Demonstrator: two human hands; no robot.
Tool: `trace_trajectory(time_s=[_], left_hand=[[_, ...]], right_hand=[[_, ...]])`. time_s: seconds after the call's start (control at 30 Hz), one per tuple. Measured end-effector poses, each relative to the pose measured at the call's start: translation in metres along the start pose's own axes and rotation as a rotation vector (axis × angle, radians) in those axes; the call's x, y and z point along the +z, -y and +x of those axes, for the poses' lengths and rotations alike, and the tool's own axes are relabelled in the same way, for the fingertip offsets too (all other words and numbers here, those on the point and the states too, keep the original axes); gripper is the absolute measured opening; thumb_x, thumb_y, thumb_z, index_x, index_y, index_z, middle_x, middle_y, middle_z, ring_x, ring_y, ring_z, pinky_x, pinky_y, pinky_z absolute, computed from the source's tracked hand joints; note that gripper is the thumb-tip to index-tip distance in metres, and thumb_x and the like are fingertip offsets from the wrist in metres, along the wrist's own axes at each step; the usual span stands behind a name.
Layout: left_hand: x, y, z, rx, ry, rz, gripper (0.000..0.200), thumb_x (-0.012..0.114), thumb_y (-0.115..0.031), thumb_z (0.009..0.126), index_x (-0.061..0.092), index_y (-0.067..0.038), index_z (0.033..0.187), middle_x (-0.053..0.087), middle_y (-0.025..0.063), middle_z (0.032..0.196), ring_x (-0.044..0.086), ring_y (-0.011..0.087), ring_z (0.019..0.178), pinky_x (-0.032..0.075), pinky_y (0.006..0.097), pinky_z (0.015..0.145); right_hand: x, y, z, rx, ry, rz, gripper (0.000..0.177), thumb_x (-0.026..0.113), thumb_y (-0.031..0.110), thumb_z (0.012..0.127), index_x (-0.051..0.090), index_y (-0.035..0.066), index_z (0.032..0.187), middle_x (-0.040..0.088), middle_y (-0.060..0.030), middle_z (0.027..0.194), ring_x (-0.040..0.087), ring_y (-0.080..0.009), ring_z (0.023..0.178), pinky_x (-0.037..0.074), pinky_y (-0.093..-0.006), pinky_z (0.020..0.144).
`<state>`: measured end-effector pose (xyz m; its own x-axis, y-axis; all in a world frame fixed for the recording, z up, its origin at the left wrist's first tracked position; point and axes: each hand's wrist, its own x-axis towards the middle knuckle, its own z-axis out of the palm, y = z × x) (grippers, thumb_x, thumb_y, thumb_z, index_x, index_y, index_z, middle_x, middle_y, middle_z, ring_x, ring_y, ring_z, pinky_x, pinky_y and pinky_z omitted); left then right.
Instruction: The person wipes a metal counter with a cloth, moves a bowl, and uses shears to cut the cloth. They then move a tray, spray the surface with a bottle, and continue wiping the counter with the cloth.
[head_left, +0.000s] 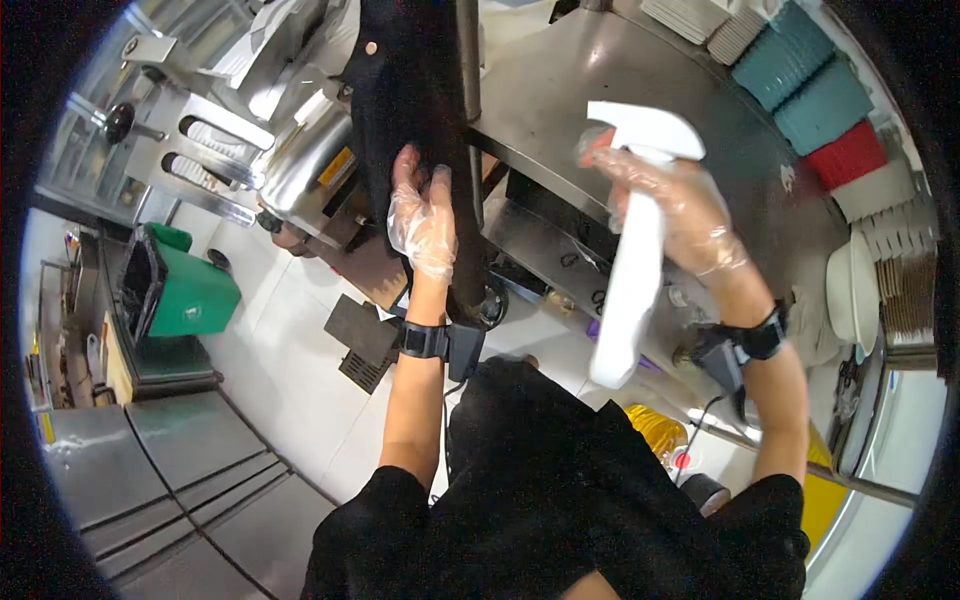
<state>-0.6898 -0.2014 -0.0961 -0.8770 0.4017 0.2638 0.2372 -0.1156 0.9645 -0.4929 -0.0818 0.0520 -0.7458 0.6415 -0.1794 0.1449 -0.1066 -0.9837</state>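
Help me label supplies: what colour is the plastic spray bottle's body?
White; the plastic spray bottle in the clear-gloved right hand shows in the head view.

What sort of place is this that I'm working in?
Most likely a commercial kitchen, perhaps a restaurant's: there is a large metal counter, teal stacked dishware at its edge, and a container of yellow liquid, possibly cooking oil, below.

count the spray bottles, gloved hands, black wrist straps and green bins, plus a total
White spray bottle: 1
Gloved hands (left hand, right hand): 2
Black wrist straps: 2
Green bin: 1
Total: 6
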Motion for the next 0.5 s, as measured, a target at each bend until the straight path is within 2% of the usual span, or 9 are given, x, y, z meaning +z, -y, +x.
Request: trace_trajectory(time_s=[0.07,0.13,0.17,0.23,0.33,0.37,0.43,0.47,0.5], left_hand=[[0.0,-0.012,0.001,-0.01,-0.007,0.027,0.051,0.057,-0.008,0.091,0.041,-0.002,0.139,0.05,0.018,0.137,0.05,0.0267,0.125,0.037,0.0356,0.105],[0.002,-0.027,0.003,-0.157,0.04,0.527,0.072,0.072,-0.03,0.082,0.041,-0.001,0.14,0.049,0.0262,0.136,0.053,0.0362,0.121,0.042,0.0386,0.101],[0.006,-0.026,0.005,-0.145,0.054,0.631,0.082,0.072,-0.042,0.08,0.037,-0.002,0.142,0.05,0.0303,0.132,0.055,0.0427,0.116,0.045,0.0431,0.097],[0.008,0.02,0.015,0.261,-0.022,0.742,0.084,0.067,-0.048,0.082,0.033,-0.004,0.145,0.053,0.0303,0.128,0.057,0.0433,0.112,0.048,0.0448,0.095],[-0.004,0.071,0.05,0.295,-0.039,1.121,0.062,0.059,-0.043,0.09,0.049,0.004,0.13,0.054,0.0301,0.127,0.058,0.0381,0.113,0.051,0.0407,0.091],[-0.013,0.068,0.062,0.249,0.005,1.149,0.049,0.052,-0.039,0.095,0.058,0.006,0.115,0.059,0.0278,0.119,0.063,0.0354,0.105,0.054,0.0404,0.083],[-0.036,0.094,0.098,0.398,0.06,1.324,0.041,0.049,-0.039,0.096,0.065,-0.002,0.103,0.066,0.0204,0.094,0.066,0.0339,0.088,0.055,0.0433,0.067],[-0.036,0.052,0.101,-0.035,0.198,1.18,0.053,0.05,-0.049,0.094,0.065,-0.001,0.113,0.064,0.0226,0.116,0.063,0.039,0.105,0.051,0.0455,0.088],[-0.035,0.035,0.104,-0.033,0.203,1.18,0.053,0.05,-0.049,0.094,0.065,-0.001,0.113,0.064,0.0226,0.116,0.063,0.039,0.105,0.051,0.0455,0.088]], right_hand=[[0.006,-0.021,0.009,0.014,-0.047,0.015,0.038,0.076,0.035,0.081,0.068,0.008,0.106,0.063,0.0,0.075,0.057,-0.0092,0.059,0.048,-0.024,0.053],[0.01,-0.035,0.015,0.037,-0.044,0.047,0.037,0.076,0.036,0.081,0.068,0.007,0.104,0.063,-0.0003,0.075,0.057,-0.0095,0.059,0.047,-0.0246,0.053],[0.012,-0.048,0.021,0.035,-0.055,0.084,0.036,0.076,0.035,0.081,0.069,0.007,0.103,0.063,-0.0002,0.074,0.057,-0.0095,0.059,0.047,-0.0247,0.053],[0.016,-0.056,0.022,0.082,-0.072,0.091,0.033,0.076,0.034,0.082,0.07,0.007,0.101,0.063,-0.0003,0.073,0.058,-0.0095,0.059,0.046,-0.0249,0.053],[0.015,-0.065,0.026,0.066,-0.1,0.012,0.034,0.074,0.038,0.082,0.071,0.008,0.098,0.063,-0.0011,0.072,0.058,-0.0096,0.059,0.046,-0.0257,0.053],[0.012,-0.067,0.026,0.067,-0.11,-0.042,0.036,0.073,0.04,0.082,0.071,0.008,0.098,0.064,-0.0015,0.071,0.059,-0.0096,0.059,0.046,-0.0261,0.054],[0.011,-0.069,0.027,0.074,-0.129,-0.092,0.037,0.072,0.042,0.082,0.071,0.008,0.097,0.064,-0.0019,0.07,0.059,-0.0097,0.059,0.046,-0.0264,0.054],[0.013,-0.07,0.026,0.088,-0.158,-0.125,0.039,0.072,0.044,0.082,0.071,0.008,0.096,0.064,-0.0019,0.07,0.058,-0.0098,0.059,0.046,-0.0267,0.054],[0.015,-0.07,0.027,0.096,-0.185,-0.158,0.041,0.072,0.045,0.081,0.07,0.007,0.096,0.064,-0.002,0.069,0.058,-0.0099,0.058,0.045,-0.0271,0.054]])
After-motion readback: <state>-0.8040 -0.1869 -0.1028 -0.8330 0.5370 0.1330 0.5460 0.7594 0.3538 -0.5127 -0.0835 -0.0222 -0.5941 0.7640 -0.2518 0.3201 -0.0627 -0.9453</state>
